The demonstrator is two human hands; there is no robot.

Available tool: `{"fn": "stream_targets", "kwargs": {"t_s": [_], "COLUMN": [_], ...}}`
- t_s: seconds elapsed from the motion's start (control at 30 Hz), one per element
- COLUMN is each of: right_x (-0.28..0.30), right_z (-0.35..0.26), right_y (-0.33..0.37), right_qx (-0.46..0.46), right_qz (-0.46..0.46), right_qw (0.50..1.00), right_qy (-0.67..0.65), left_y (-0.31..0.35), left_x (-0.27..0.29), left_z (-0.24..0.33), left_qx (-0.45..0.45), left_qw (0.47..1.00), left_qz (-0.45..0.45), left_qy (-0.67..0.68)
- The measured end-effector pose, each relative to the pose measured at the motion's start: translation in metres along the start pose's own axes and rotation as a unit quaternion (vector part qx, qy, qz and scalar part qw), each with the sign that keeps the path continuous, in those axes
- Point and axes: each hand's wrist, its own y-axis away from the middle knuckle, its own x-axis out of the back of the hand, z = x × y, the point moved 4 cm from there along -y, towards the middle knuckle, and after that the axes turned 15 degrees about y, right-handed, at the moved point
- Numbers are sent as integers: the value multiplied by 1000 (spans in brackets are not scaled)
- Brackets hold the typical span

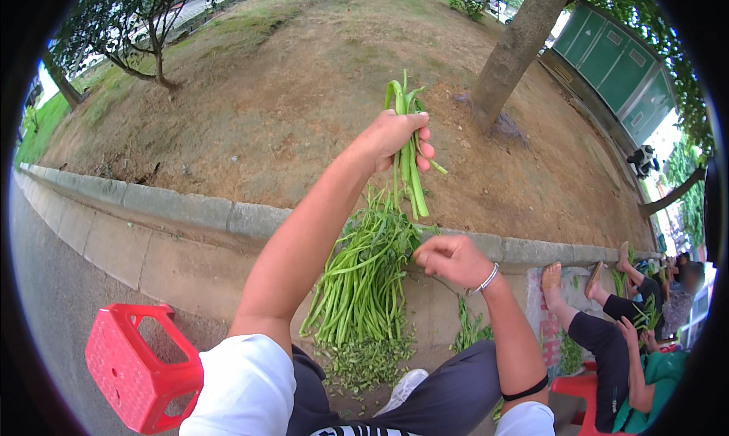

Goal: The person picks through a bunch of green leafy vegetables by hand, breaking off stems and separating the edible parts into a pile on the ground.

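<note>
My left hand [396, 137] is raised in front of me, its fingers wrapped round a small bunch of thick green vegetable stems [412, 187]. The bunch's cut ends point down, and its thin bent tips stick up above my fist. Lower and to the right, my right hand [456, 261] has its fingers curled together in a pinch. Whatever lies between those fingertips is too small to name. Below both hands, a large heap of long leafy green stems [363, 292] rests on the pavement. Short chopped green bits [364, 366] are scattered at its near end.
A red plastic stool [137, 368] stands on my left. Beyond the heap runs a stone kerb [190, 210] with bare earth and a tree trunk [510, 71] behind. At right sit people with bare feet, one in a green top [664, 390], beside more loose greens [471, 326].
</note>
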Motion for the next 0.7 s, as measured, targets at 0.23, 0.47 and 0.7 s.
{"fn": "stream_targets", "kwargs": {"t_s": [0.23, 0.47, 0.7], "right_x": [13, 6, 10], "right_z": [-4, -9, -14], "right_y": [-7, -3, -1], "right_qx": [-1, 9, 41], "right_qz": [196, 94, 95], "right_qw": [964, 956, 939], "right_qy": [-181, -278, -327], "left_y": [1, -2, -4], "left_x": [-16, -13, -10], "left_z": [-12, -13, -13], "left_qx": [37, 33, 35], "left_qw": [998, 999, 999], "left_qz": [-47, -39, -38], "left_qy": [2, 6, 10]}}
